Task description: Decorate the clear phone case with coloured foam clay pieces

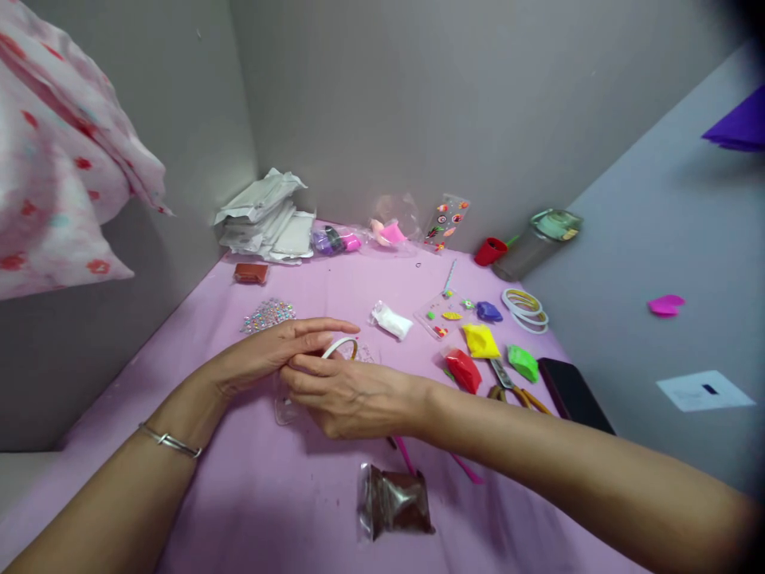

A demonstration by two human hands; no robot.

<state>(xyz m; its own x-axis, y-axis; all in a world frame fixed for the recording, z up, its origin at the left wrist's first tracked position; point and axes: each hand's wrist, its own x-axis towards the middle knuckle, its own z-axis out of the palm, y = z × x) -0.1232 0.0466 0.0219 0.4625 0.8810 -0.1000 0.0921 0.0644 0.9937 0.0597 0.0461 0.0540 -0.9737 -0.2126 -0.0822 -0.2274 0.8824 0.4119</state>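
My left hand (272,351), with a silver bracelet on its wrist, has its index finger stretched out and its other fingers against a white bangle (342,344) with a gold inner side. Closed round the near side of that bangle is my right hand (340,396); its fingers hide much of the ring and the left thumb. Beneath the hands lies a clear plastic sheet (285,410), partly covered. Colourful gems (268,315) are heaped just beyond my left hand. A brown clay packet (398,502) lies in front, nearer to me.
White packets (266,215) are stacked at the back left. To the right lie a white clay packet (391,320), yellow clay (480,340), red clay (463,370), green clay (523,363), scissors (508,383), a phone (574,395) and more bangles (526,309). A bottle (538,243) lies by the wall.
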